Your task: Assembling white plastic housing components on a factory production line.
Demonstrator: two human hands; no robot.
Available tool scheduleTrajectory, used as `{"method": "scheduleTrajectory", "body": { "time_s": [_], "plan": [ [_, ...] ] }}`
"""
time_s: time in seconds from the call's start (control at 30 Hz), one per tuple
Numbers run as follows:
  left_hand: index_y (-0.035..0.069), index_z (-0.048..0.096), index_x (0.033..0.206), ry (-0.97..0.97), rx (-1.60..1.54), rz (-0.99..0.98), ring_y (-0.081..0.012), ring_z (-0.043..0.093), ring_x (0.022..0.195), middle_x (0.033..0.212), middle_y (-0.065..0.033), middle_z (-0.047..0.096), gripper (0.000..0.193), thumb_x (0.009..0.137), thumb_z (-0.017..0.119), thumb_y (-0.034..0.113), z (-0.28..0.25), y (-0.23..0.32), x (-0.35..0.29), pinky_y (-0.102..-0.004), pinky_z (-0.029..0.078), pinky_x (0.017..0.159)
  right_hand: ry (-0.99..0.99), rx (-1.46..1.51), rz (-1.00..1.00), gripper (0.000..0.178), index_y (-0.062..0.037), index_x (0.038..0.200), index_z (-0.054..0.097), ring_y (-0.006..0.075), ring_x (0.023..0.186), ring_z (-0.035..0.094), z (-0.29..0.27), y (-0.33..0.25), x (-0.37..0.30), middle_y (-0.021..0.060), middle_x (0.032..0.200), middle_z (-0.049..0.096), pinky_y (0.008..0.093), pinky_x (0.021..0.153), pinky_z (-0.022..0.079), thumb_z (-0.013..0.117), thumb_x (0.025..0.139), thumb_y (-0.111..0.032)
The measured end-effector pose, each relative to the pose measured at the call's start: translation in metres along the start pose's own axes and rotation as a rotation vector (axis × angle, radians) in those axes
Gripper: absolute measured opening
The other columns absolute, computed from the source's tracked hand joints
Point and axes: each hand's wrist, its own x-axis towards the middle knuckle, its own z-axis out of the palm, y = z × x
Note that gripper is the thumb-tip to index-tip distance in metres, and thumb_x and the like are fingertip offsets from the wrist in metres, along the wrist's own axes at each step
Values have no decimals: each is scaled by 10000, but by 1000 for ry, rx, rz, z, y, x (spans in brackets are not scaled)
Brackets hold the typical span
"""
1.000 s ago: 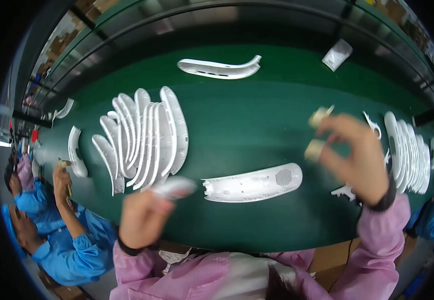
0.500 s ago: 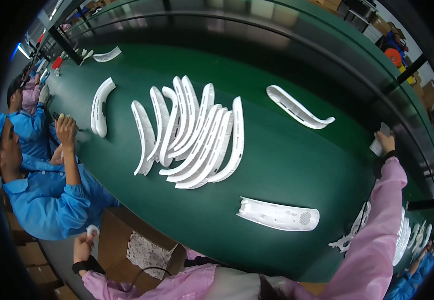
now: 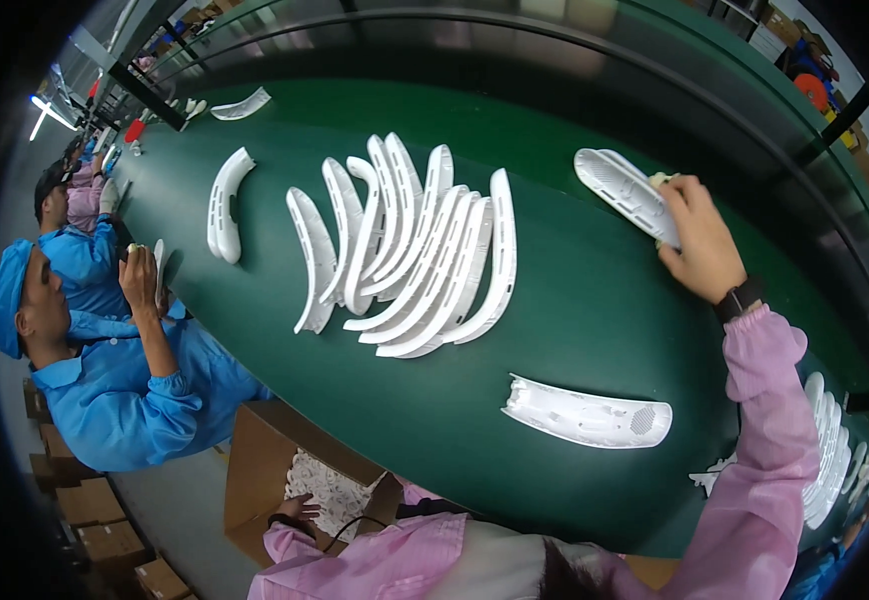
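My right hand (image 3: 703,238) is closed around the near end of a curved white plastic shell (image 3: 627,188) at the far right of the green table. Ribs and slots show along the shell's hollow inside. Pale covers show on a fingertip. Below the table's near edge, my left hand (image 3: 298,507) is over an open cardboard box (image 3: 255,470), its fingers apart at a heap of small white plastic parts (image 3: 327,487). Whether it touches any of them is hard to make out. Several similar curved white shells (image 3: 425,250) lie side by side mid-table.
One wide white shell (image 3: 590,412) lies near the front edge, another (image 3: 227,208) at the left. Stacked white shells (image 3: 827,450) stand beyond my right sleeve. A co-worker in blue (image 3: 145,370) sits at the left, holding a part. A dark rail (image 3: 515,38) borders the far side.
My right hand has come left from the table's right edge and taken hold of the shell; the pale flat piece it held is out of sight. My left hand has moved right over the box.
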Motion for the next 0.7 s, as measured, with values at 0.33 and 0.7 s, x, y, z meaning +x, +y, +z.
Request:
{"method": "scheduleTrajectory", "body": {
  "time_s": [0.33,0.7],
  "plan": [
    [35,767,809,170,296,831,-84,587,606,665,-11,685,544,1074,514,437,12,216,-305,-246,417,591,17,-106,194,832,-48,1460,434,420,1224,566,17,57,2,201,1359,565,467,1050,470,797,713,0],
    [58,444,1512,172,437,1565,-166,572,1161,1328,-78,592,495,1078,534,277,122,404,-354,-318,485,950,333,-19,379,599,-138,1339,584,415,963,698,7,44,12,184,1075,709,477,841,562,762,769,-92]
  ]
}}
